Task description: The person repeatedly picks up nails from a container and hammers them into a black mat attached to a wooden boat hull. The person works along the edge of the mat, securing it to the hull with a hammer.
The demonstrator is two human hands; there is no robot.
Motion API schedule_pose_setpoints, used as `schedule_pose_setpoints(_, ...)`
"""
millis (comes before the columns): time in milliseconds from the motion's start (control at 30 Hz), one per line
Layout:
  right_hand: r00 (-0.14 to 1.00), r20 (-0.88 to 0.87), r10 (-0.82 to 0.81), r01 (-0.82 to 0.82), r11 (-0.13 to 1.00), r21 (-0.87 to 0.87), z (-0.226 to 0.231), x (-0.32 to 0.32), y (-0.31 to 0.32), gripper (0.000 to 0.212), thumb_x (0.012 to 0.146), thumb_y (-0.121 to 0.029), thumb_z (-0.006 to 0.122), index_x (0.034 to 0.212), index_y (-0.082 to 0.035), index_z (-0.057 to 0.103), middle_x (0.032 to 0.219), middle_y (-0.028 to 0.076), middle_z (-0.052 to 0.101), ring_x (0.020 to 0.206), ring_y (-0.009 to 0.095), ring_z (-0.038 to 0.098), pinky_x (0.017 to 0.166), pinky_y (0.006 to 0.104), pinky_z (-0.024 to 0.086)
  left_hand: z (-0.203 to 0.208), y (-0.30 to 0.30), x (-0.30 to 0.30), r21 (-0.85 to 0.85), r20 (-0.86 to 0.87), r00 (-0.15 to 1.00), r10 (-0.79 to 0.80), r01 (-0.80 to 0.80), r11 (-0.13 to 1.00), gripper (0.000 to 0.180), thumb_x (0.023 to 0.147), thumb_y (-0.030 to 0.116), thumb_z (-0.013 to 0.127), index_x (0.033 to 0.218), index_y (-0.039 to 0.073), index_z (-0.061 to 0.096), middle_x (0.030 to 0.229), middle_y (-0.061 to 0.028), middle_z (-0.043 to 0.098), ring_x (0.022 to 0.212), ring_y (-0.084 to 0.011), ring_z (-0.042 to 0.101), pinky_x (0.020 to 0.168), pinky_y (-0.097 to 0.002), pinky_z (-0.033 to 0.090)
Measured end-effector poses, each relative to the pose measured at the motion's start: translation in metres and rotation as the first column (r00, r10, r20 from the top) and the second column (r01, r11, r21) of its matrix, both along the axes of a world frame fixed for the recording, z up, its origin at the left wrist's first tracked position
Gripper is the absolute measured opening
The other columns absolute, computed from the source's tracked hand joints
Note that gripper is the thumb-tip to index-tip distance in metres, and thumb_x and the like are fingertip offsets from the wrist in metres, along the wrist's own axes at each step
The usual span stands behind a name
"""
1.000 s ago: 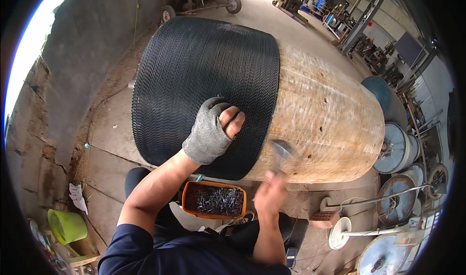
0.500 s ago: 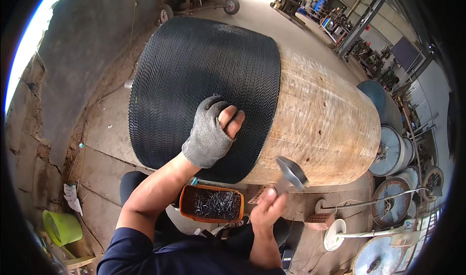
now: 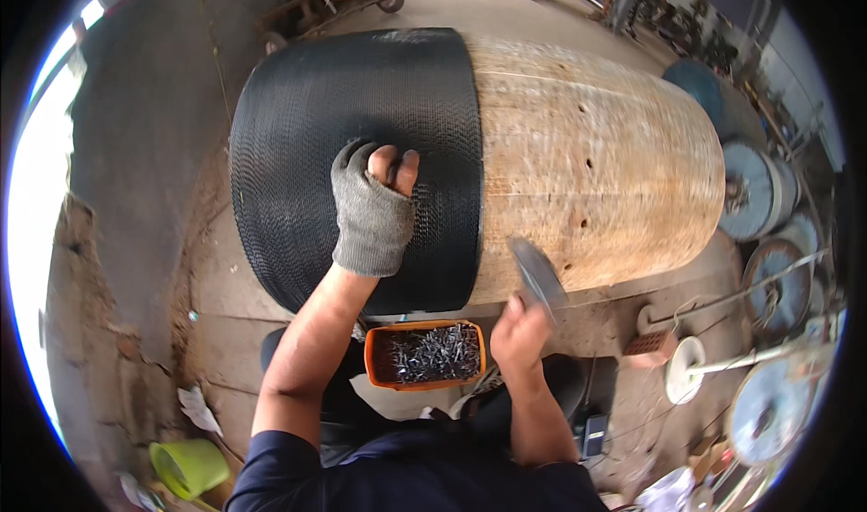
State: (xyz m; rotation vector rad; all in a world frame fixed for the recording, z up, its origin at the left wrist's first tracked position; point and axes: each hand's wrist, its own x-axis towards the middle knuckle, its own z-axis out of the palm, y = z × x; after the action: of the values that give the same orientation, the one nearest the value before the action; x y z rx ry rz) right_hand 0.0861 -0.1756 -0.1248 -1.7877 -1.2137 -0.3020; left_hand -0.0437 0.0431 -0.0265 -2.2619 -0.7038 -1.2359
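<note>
My gloved left hand [image 3: 372, 214] presses flat, fingers open, on black ribbed sheet [image 3: 352, 151] covering the wooden drum's [image 3: 596, 160] left half; right hand [image 3: 519, 331] grips hammer [image 3: 538, 275]. Right half bare; nail tray [image 3: 424, 354] full.

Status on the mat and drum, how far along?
Done: black ribbed mat is draped over the left part of the wooden drum. In hand: gloved left hand presses the mat; right hand holds a hammer, blurred, above the orange tray of nails. Left: the drum's right side is bare wood.
</note>
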Motion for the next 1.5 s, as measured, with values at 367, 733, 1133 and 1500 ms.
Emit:
schedule_pose_setpoints(367, 0.983, -0.182, -0.032, 0.027, 0.999, -0.028, -0.026, -0.001, -0.024, 0.015, 0.096, -0.008, 0.062, 0.106, 0.0, 0.056, 0.085, 0.023, 0.062, 0.075, 0.046, 0.063, 0.063, 0.0506, 0.051, -0.054, -0.087, 0.03, -0.406, 0.134, 0.906, -0.401, 0.419, 0.812, 0.056, 0.08, -0.008, 0.065, 0.133, 0.007, 0.055, 0.095, -0.0092, 0.065, 0.087, -0.0317, 0.06, 0.083, -0.0451, 0.047)
schedule_pose_setpoints(733, 0.971, -0.228, 0.064, -0.043, 0.994, 0.097, -0.016, -0.008, -0.02, 0.02, 0.099, -0.012, 0.06, 0.112, 0.002, 0.055, 0.082, 0.021, 0.064, 0.068, 0.043, 0.064, 0.059, 0.0473, 0.052, -0.055, -0.093, 0.053, -0.383, 0.089, 0.97, -0.228, 0.244, 0.891, 0.068, 0.074, -0.001, 0.069, 0.139, 0.004, 0.048, 0.087, -0.0073, 0.062, 0.081, -0.0293, 0.057, 0.078, -0.044, 0.046)
schedule_pose_setpoints(1133, 0.977, -0.208, -0.05, 0.027, 0.993, -0.113, -0.006, -0.008, -0.018, 0.023, 0.098, -0.015, 0.059, 0.112, 0.003, 0.055, 0.08, 0.023, 0.066, 0.068, 0.046, 0.065, 0.059, 0.0505, 0.052, -0.057, -0.096, 0.056, -0.504, -0.017, 0.978, -0.21, 0.173, 0.846, 0.084, 0.072, 0.004, 0.073, 0.146, -0.005, 0.035, 0.1, -0.0132, 0.059, 0.094, -0.0354, 0.058, 0.089, -0.053, 0.044)
schedule_pose_setpoints(1500, 0.99, -0.137, -0.02, 0.018, 1.0, -0.013, -0.02, -0.002, -0.008, 0.026, 0.105, -0.024, 0.05, 0.096, 0.001, 0.052, 0.066, 0.012, 0.057, 0.055, 0.025, 0.058, 0.052, 0.0387, 0.046, -0.154, -0.17, -0.027, -0.603, -0.309, 0.804, -0.508, 0.247, 0.758, 0.018, 0.078, 0.021, 0.07, 0.088, 0.007, 0.066, 0.085, -0.01, 0.061, 0.077, -0.0315, 0.063, 0.067, -0.0469, 0.048)
